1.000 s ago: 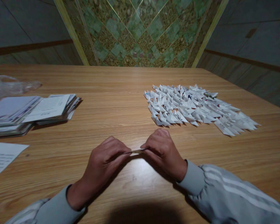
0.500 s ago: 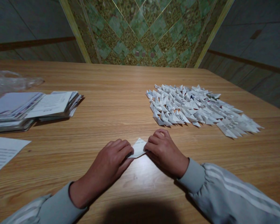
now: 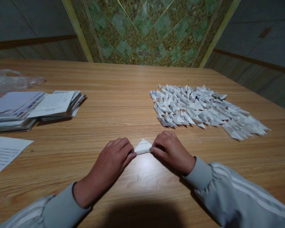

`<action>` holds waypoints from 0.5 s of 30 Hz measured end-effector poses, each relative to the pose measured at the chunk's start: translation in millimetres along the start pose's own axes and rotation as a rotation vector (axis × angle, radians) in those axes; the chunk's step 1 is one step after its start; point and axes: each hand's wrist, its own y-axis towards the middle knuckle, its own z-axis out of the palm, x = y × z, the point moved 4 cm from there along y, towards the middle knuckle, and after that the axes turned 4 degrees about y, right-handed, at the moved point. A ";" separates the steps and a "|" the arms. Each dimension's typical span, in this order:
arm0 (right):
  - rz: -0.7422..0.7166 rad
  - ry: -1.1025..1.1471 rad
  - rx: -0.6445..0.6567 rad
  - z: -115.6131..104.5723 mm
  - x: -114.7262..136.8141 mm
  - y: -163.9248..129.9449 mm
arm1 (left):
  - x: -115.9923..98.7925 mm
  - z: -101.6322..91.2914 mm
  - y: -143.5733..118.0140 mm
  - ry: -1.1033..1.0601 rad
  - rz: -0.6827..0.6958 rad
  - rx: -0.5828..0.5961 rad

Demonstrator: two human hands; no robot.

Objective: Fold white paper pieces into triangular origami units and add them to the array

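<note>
Between my hands, a small piece of folded paper points its peak away from me, with a narrow strip folded up along its near edge. Some printed text shows on its face. My left hand pinches the left corner, thumb below and fingers curled over. At the right corner, my right hand is closed in a similar pinch. Both fingertips hide the ends of the paper, which is held low at the table top.
Many folded paper boats lie grouped at the right, with flat folded pieces at their near end. Stacked papers are on the left, near a clear plastic bag. A single printed sheet lies on the wooden table.
The near edge of the paper, bowed before, is now a straight folded strip. My right hand has shifted slightly right, and its thumb now shows at the corner.
</note>
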 end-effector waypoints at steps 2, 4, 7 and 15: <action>0.008 -0.019 0.002 0.4 -0.3 0.3 | 1.4 0.4 1.0 0.019 -0.011 -0.008; 0.010 -0.024 0.011 0.4 -0.4 0.4 | 2.4 1.1 3.1 0.039 -0.014 -0.017; 0.023 -0.020 0.021 -0.1 -1.7 0.7 | 3.4 2.1 6.7 0.079 -0.021 -0.029; 0.104 -0.040 -0.007 -1.3 -5.7 1.1 | 0.8 -2.0 7.6 0.150 -0.013 -0.056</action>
